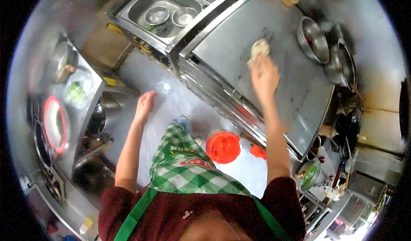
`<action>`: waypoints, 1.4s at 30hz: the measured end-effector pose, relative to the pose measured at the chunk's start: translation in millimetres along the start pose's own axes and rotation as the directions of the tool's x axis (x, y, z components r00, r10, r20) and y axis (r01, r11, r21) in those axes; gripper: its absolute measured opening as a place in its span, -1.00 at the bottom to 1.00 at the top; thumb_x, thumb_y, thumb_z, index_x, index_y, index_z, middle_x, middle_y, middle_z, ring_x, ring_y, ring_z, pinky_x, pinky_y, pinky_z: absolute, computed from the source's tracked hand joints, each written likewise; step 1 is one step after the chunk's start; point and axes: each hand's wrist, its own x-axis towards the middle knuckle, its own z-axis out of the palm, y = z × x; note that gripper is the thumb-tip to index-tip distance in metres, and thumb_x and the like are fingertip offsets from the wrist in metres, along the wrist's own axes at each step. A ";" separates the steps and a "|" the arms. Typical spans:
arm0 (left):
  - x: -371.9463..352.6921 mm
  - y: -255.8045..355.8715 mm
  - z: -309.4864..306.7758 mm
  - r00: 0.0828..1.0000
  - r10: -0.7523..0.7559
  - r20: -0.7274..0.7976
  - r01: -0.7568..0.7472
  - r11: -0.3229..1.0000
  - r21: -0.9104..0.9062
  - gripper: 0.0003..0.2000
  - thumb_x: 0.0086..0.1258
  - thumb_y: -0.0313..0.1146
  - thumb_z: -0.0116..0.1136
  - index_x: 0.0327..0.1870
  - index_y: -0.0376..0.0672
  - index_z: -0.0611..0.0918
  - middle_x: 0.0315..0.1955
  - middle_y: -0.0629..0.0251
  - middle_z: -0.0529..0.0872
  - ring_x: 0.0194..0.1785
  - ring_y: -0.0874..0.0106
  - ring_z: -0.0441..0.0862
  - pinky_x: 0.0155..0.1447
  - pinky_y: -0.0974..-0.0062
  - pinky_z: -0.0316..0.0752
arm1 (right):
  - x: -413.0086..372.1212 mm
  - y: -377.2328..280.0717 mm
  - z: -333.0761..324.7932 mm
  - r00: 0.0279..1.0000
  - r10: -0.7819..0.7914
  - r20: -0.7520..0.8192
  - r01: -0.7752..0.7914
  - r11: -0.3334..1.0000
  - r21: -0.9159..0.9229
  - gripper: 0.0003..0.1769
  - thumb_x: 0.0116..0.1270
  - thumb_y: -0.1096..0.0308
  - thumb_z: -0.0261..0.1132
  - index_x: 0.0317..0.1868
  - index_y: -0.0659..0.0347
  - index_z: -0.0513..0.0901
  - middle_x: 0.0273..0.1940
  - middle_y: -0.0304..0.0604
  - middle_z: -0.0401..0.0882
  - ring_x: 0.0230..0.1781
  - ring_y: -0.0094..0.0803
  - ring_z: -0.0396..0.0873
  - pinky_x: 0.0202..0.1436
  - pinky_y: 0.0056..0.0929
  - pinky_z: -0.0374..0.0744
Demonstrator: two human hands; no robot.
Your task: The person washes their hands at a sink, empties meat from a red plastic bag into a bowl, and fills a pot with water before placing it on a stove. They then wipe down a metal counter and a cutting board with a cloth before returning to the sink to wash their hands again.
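My right hand (264,76) reaches out over the steel worktop (227,44). Its fingers are closed on a crumpled, pale cloth (260,50), pressed against the metal surface; dark smudges mark the steel around it. My left hand (147,105) hangs in the air above the floor, away from any surface. Its fingers are loosely curled, and I see nothing in them.
A sink (137,10) holding metal bowls adjoins the worktop. Steel basins (312,40) line its far edge. A red bucket (223,147) stands on the floor beside my feet. On the left counter (87,80) are a red-rimmed dish (55,124) and a bag of greens (77,92).
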 end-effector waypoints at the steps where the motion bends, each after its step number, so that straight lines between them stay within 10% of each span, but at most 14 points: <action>1: 26.2 6.9 -3.3 0.990 0.137 -0.023 -0.136 0.989 0.056 -0.74 0.25 -0.15 -0.07 -0.35 -0.14 0.57 -0.75 0.58 0.21 -0.68 0.69 0.14 -0.61 0.68 0.01 | -12.9 -18.2 -2.1 0.998 -0.061 0.008 0.061 0.998 0.013 -0.72 0.05 0.15 0.23 -0.21 0.03 0.58 -0.13 -0.19 0.51 -0.15 -0.18 0.46 -0.21 -0.22 0.43; 6: 154.8 108.3 19.2 0.989 0.148 -0.006 -0.148 0.985 -0.086 -0.79 0.14 -0.21 -0.01 -0.38 -0.10 0.62 -0.77 0.54 0.28 -0.70 0.64 0.16 -0.60 0.63 0.04 | 37.1 27.9 22.6 0.998 -0.059 0.005 0.057 0.984 0.167 -0.64 0.03 0.22 0.27 -0.14 0.16 0.58 -0.12 -0.08 0.53 -0.10 -0.17 0.47 -0.03 -0.29 0.42; 7: 179.3 132.3 31.2 0.955 0.287 -0.075 -0.284 0.958 0.045 -0.79 0.14 -0.23 -0.02 -0.37 -0.10 0.62 -0.77 0.55 0.29 -0.70 0.65 0.15 -0.62 0.64 0.04 | 51.2 39.9 24.1 0.999 -0.051 0.001 0.050 0.992 0.115 -0.63 0.04 0.23 0.27 -0.13 0.19 0.58 -0.12 -0.03 0.53 -0.10 -0.15 0.47 -0.01 -0.30 0.42; 12: 410.1 200.5 50.8 0.997 0.038 0.074 -0.001 0.897 -0.441 -0.86 0.23 -0.42 -0.09 -0.28 -0.14 0.55 -0.68 0.49 0.35 -0.74 0.66 0.17 -0.73 0.66 0.00 | 94.1 24.4 5.8 0.986 0.023 0.163 0.029 0.949 -0.313 -0.72 0.09 0.38 0.22 -0.18 0.32 0.57 -0.14 0.03 0.53 -0.11 -0.14 0.48 -0.04 -0.40 0.43; 18: 608.8 213.2 62.2 0.999 0.027 -0.029 -0.029 0.997 -0.065 -0.54 0.16 -0.10 0.01 -0.01 -0.26 0.48 -0.20 0.20 0.55 -0.24 0.26 0.47 -0.13 0.31 0.36 | 278.6 -101.3 159.0 0.887 -0.132 0.442 -0.069 0.910 0.410 -0.78 0.12 0.39 0.20 -0.22 0.30 0.56 -0.31 -0.07 0.55 -0.30 -0.26 0.53 -0.18 -0.45 0.46; 19: 623.3 211.0 69.3 0.996 0.086 -0.001 -0.086 0.996 -0.013 -0.56 0.14 -0.13 -0.05 -0.06 -0.29 0.50 -0.15 0.11 0.54 -0.13 0.22 0.46 -0.04 0.29 0.34 | 294.9 -116.0 211.0 0.829 -0.163 0.536 -0.185 0.823 0.537 -0.77 0.23 0.39 0.13 -0.16 0.35 0.53 -0.40 -0.23 0.52 -0.37 -0.57 0.46 -0.25 -0.59 0.43; 22: 655.4 204.2 53.6 0.919 0.359 0.160 -0.392 0.870 0.300 -0.59 0.05 -0.17 -0.04 -0.13 -0.27 0.55 -0.06 0.02 0.52 0.02 0.07 0.43 0.15 0.14 0.23 | 350.9 -181.3 341.3 0.569 -0.239 0.787 -0.566 0.581 0.585 -0.71 0.26 0.21 0.12 -0.16 0.26 0.57 -0.35 -0.28 0.56 -0.35 -0.60 0.48 -0.26 -0.62 0.45; 23: 658.2 223.8 45.7 0.948 0.302 0.097 -0.294 0.720 0.629 -0.60 0.00 -0.17 0.02 -0.15 -0.22 0.55 -0.02 0.05 0.50 0.07 0.04 0.39 0.16 0.00 0.16 | 359.2 -201.3 388.1 0.610 -0.190 0.769 -0.656 0.423 0.625 -0.71 0.24 0.19 0.13 -0.18 0.24 0.57 -0.36 -0.24 0.57 -0.36 -0.55 0.51 -0.26 -0.60 0.47; 26: 632.1 249.8 14.1 0.702 0.479 -0.527 -0.281 0.867 0.413 -0.60 0.07 -0.23 0.03 -0.09 -0.25 0.38 -0.12 -0.05 0.42 0.02 0.00 0.36 0.06 0.08 0.25 | 381.8 -253.1 446.4 0.445 -0.087 0.891 -0.892 -0.134 0.433 -0.71 0.22 0.19 0.14 -0.33 0.30 0.50 -0.47 -0.06 0.52 -0.50 -0.37 0.51 -0.42 -0.48 0.49; 28: 645.8 244.4 0.6 0.538 0.544 -0.644 -0.414 0.836 0.360 -0.59 0.10 -0.20 0.03 -0.08 -0.23 0.34 -0.20 -0.03 0.49 -0.06 0.03 0.43 0.01 0.17 0.31 | 382.6 -265.6 470.9 0.355 -0.072 0.932 -0.902 -0.288 0.321 -0.67 0.22 0.11 0.13 -0.47 0.24 0.45 -0.61 -0.15 0.43 -0.68 -0.44 0.37 -0.61 -0.53 0.37; 30: 647.4 246.5 -6.1 0.714 0.394 -0.578 -0.375 0.913 0.160 -0.61 0.11 -0.17 0.05 -0.13 -0.28 0.42 -0.31 0.01 0.58 -0.17 0.08 0.51 -0.04 0.26 0.36 | 386.6 -265.7 474.7 0.365 -0.047 0.930 -0.900 -0.274 0.339 -0.62 0.21 0.06 0.14 -0.56 0.19 0.39 -0.69 -0.23 0.33 -0.76 -0.50 0.24 -0.70 -0.55 0.24; 35: 640.7 248.5 -14.8 0.764 0.518 -0.385 -0.337 0.829 0.446 -0.66 0.23 -0.12 -0.04 -0.19 -0.20 0.58 -0.29 -0.03 0.60 -0.17 0.07 0.54 -0.04 0.31 0.40 | 401.4 -271.2 460.2 0.449 -0.144 0.882 -0.892 -0.006 0.453 -0.55 0.22 0.01 0.13 -0.70 0.11 0.34 -0.76 -0.38 0.24 -0.82 -0.64 0.10 -0.77 -0.64 0.06; 38: 639.6 241.2 -8.5 0.623 0.746 -0.234 -0.465 0.594 0.657 -0.65 0.26 -0.10 -0.07 -0.18 -0.20 0.58 -0.20 -0.01 0.57 -0.08 0.11 0.50 -0.02 0.30 0.39 | 399.6 -267.6 484.3 0.712 -0.129 0.690 -0.636 0.300 0.711 -0.58 0.23 0.03 0.12 -0.64 0.15 0.42 -0.73 -0.40 0.28 -0.78 -0.68 0.17 -0.74 -0.67 0.09; 42: 641.1 237.3 -11.7 0.481 0.872 -0.089 -0.476 0.346 0.809 -0.63 0.29 -0.06 -0.12 -0.14 -0.17 0.57 -0.23 0.01 0.55 -0.08 0.10 0.48 -0.06 0.23 0.39 | 403.7 -270.7 447.9 0.684 -0.225 0.694 -0.601 0.365 0.711 -0.58 0.24 0.03 0.11 -0.58 0.20 0.50 -0.70 -0.40 0.33 -0.68 -0.70 0.25 -0.63 -0.69 0.21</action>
